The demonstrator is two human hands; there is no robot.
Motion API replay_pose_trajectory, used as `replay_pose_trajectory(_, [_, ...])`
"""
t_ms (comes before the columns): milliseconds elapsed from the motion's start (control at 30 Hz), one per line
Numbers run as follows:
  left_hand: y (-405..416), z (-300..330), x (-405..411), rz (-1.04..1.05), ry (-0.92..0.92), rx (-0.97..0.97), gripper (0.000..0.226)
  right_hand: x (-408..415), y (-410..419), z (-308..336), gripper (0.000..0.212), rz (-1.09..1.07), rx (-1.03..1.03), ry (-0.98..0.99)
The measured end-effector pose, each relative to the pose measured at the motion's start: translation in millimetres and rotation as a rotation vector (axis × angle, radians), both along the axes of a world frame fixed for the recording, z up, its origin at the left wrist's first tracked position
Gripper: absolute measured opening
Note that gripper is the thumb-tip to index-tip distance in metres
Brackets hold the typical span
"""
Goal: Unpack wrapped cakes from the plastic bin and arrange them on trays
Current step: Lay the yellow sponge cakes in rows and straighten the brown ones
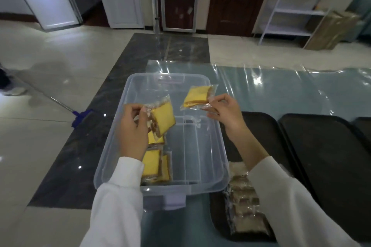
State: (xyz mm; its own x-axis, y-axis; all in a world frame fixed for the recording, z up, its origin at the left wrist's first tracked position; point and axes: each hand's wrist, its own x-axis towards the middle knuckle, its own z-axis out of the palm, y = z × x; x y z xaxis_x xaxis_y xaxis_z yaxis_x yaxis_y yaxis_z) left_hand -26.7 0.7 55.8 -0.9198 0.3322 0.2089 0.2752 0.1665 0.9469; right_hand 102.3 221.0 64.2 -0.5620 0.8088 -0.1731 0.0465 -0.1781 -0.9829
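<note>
Head view, the only one supplied.

Plastic bin [217,168]: clear, lidless, set on the counter [281,86] under a glossy film cover. Mostly emptied. A small stack of wrapped cakes [154,164] left at the near-left corner; exact count not readable, since packets overlap and the left sleeve [118,192] covers part of them. Rest of the bin floor bare.

Left hand [132,132]: raised over the left side of the bin, fingers [143,118] curled and pinching the wrapper edge of one yellow-topped cake [163,119]. Cake tilted, clear of the stack below.

Right hand [226,114]: raised over the bin's right wall, fingers curled and pinching the corner of a second wrapped cake [197,96]. Packet hangs free above the bin's far half, touching nothing else.

Near tray [267,130]: dark, just beside the bin on the right. One row of wrapped cakes [244,206] already laid along its left edge, running toward the camera; partly hidden by the right arm. Remainder of this tray unfilled as far as visible.

Second tray [325,156]: dark, further right, no cakes seen on it. Edge of a third dark tray at the frame's right margin.

Assessment: unpacking judged well advanced, bin nearly cleared. Two cakes lifted out, not yet placed. Remaining: setting down these two, then the corner stack. Number of cakes on the tray not certain owing to blur.
</note>
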Motion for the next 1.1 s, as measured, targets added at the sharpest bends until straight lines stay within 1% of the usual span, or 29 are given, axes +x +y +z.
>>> replay_pose_trajectory(133, [12.7,10.9,27.7,-0.044,-0.044,0.132,0.005,48.7,-2.7,5.1,0.011,-0.03,0.036,0.068])
replay_pose_trajectory(233, [24.6,15.3,43.3,-0.092,-0.054,0.124,0.009,85.5,1.0,6.4,0.009,-0.081,0.08,0.085])
replay_pose_trajectory(300, [37.2,20.8,62.2,-0.123,-0.057,0.127,0.007,116.3,8.0,4.1,0.009,-0.108,0.109,0.085])
replay_pose_trajectory(367, [50.2,27.5,82.6,-0.143,-0.054,0.167,0.003,145.0,14.6,-1.3,0.009,-0.124,0.098,0.106])
replay_pose_trajectory(500, [83.4,32.9,130.2,-0.175,-0.103,0.228,0.004,210.4,32.3,-12.5,0.011,-0.172,0.048,0.137])
replay_pose_trajectory(600, [107.9,28.2,171.4,-0.206,-0.171,0.245,0.009,263.7,50.8,-23.6,0.016,-0.194,0.016,0.142])
replay_pose_trajectory(733, [139.7,15.7,237.8,-0.236,-0.234,0.217,0.006,335.4,71.1,-36.8,0.016,-0.232,-0.025,0.148])
replay_pose_trajectory(900, [164.8,-9.6,314.9,-0.249,-0.315,0.171,0.012,409.4,92.5,-57.5,0.01,-0.238,-0.056,0.127])
replay_pose_trajectory(1100, [185.6,-30.4,375.2,-0.257,-0.333,0.092,0.008,471.4,108.1,-75.5,0.016,-0.268,-0.107,0.093])
